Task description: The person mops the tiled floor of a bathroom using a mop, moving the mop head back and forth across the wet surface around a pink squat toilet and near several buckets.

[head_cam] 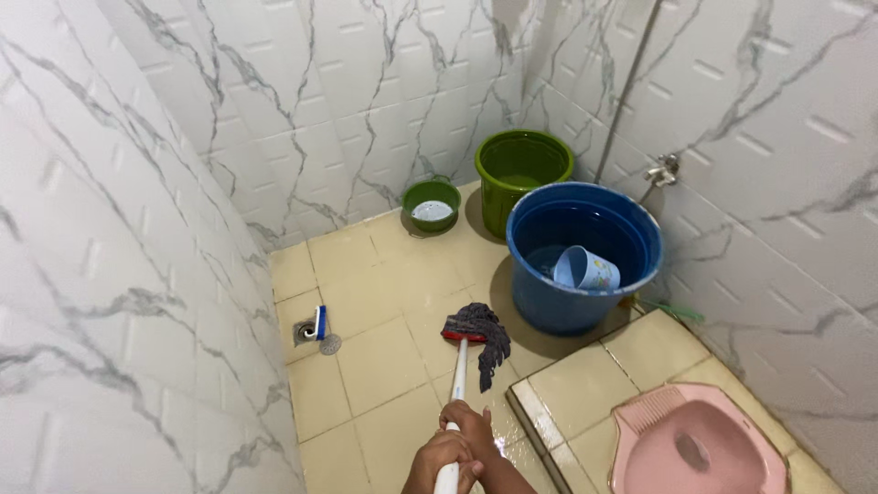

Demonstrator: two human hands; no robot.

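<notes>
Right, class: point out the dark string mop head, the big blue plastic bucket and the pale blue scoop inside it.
dark string mop head [480, 327], head view, on the strands
big blue plastic bucket [540, 297], head view, outer wall
pale blue scoop [585, 270], head view, its side

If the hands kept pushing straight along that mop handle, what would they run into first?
Probably the dark mop head itself, then the blue bucket close behind it. Both hands grip the white handle; depth is hard to judge.

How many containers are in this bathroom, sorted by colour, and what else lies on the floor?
Green containers: 2 (big bucket, small pail)
Blue containers: 2 (large tub, scoop inside it)
Mops: 1
Brushes: 1
Total: 6
</notes>
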